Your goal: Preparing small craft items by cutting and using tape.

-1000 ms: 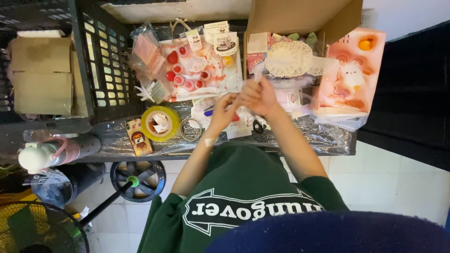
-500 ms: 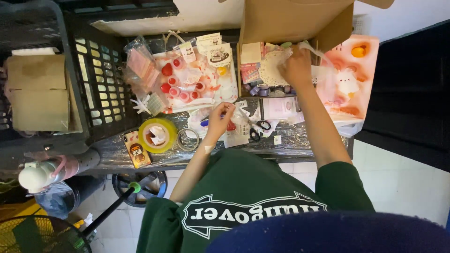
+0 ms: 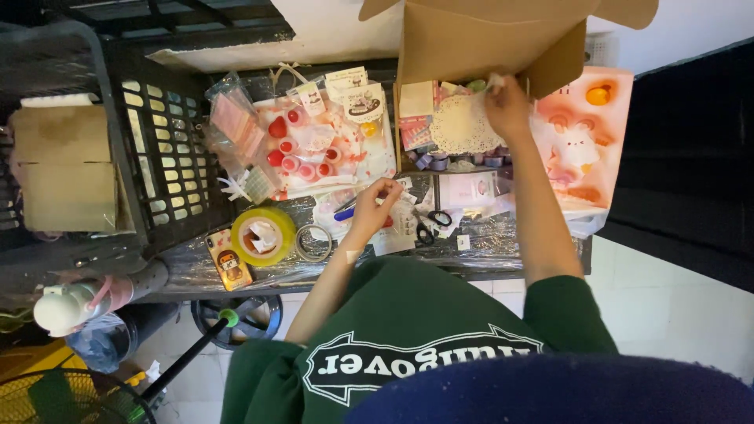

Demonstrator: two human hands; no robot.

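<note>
The right hand (image 3: 506, 106) is stretched forward into an open cardboard box (image 3: 487, 47), its fingertips pinched narrow on the upper edge of a white paper doily (image 3: 463, 126). The doily is round, lacy and lies mostly flat inside the box, just left of the hand, resting over a row of small tape rolls (image 3: 455, 161) along the box's near side. It looks very light, thin and floppy, and its cut-out edge would probably tear or crease easily; the rim, where the fingers already have it, seems the safest place to hold, lifting gently rather than dragging.

The left hand (image 3: 375, 208) hovers nearer the body, below and left of the box, fingers curled loosely together. Whether it holds a small scrap is too small to tell. Beneath it lie slips of paper and a blue pen (image 3: 345, 213).

Just below the box, on a table covered in crinkled clear plastic, sit small black-handled scissors (image 3: 428, 228). Left of the box is a packet of red and pink stickers (image 3: 314, 149) among clear sleeves. Farther left and nearer the body are a roll of yellow tape (image 3: 263, 235), a thin metal ring (image 3: 312, 243) and a phone in a cartoon case (image 3: 228, 259). Right of the box lies a pink sheet with a white cartoon figure (image 3: 585, 133). Well left of the box stands a black plastic crate (image 3: 161, 157).
</note>
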